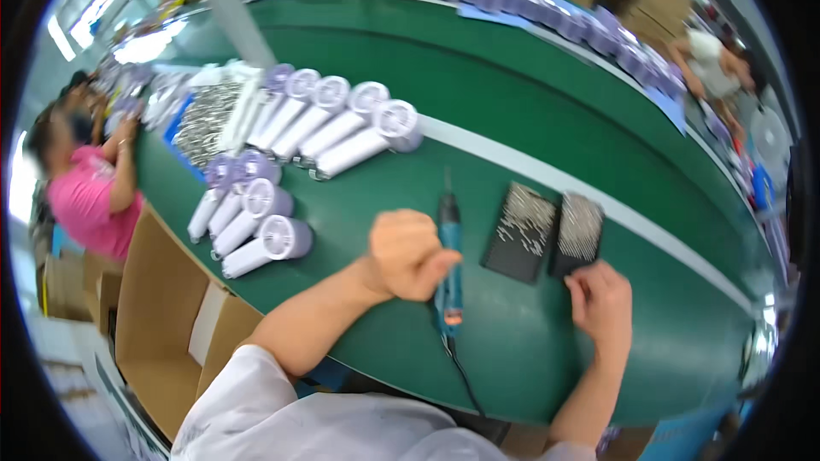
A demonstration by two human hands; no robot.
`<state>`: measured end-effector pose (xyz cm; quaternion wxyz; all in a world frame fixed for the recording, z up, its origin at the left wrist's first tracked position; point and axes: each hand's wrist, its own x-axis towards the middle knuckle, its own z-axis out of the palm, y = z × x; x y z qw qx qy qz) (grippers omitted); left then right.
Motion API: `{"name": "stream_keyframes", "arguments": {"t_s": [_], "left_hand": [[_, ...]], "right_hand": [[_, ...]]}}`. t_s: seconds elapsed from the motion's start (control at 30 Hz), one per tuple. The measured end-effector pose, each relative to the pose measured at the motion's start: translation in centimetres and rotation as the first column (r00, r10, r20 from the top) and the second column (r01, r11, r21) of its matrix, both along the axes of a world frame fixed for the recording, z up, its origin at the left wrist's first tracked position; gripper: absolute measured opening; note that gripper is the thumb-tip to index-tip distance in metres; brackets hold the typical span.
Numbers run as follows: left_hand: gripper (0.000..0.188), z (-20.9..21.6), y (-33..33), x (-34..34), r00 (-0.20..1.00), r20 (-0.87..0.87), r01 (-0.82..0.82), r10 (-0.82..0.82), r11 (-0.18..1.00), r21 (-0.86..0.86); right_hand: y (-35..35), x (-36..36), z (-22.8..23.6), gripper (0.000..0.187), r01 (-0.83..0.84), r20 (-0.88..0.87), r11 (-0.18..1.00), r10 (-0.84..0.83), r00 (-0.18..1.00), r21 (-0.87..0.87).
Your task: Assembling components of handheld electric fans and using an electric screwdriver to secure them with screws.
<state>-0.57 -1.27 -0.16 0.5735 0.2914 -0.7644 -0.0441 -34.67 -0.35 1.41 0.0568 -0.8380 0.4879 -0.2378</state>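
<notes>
I see my left hand curled into a loose fist, fingers wrapped around the teal body of an electric screwdriver; the tool lies nearly flat on the green conveyor belt, its thin bit aimed away from me and its orange end and black cord trailing back toward my chest; my right hand sits just to the right of it, fingers bent and pinched together at the near edge of a black screw tray; whether a screw sits between those fingertips I cannot tell, it is too small to make out; a second black screw tray lies just beside the first, between it and the screwdriver, both dotted with pale screws; farther left on the belt a cluster of white and lilac handheld fans lies on its side, and beyond it a longer row of the same fans is fanned out next to a heap of small metal parts; open cardboard boxes stand below the belt's near edge on my left; a person in a pink shirt works at the far left, and another person sits at the far right of the line.
</notes>
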Motion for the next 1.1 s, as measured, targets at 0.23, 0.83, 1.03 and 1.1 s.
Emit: {"name": "stream_keyframes", "arguments": {"t_s": [0.23,0.83,1.03,1.1], "left_hand": [[0.040,0.4,-0.2,1.9,0.991,-0.101,-0.085,0.090,0.995,0.053],[0.048,-0.3,0.8,-0.7,0.931,-0.347,-0.088,0.113,0.992,0.087],[0.048,-0.4,0.0,-0.2,0.946,-0.307,-0.077,0.103,0.992,0.097],[0.046,-0.4,-0.1,-0.2,0.949,-0.301,-0.070,0.099,0.992,0.107]], "right_hand": [[-0.3,5.9,1.9,0.014,0.119,0.090,0.973,-0.103,0.991,-0.196],[-0.2,14.8,-2.5,0.074,0.513,-0.312,0.839,-0.544,0.779,-0.182],[-2.1,16.1,-1.9,0.072,0.533,-0.277,0.841,-0.536,0.797,-0.093],[-2.2,15.4,-2.0,0.070,0.570,-0.235,0.821,-0.562,0.793,-0.040]]}}
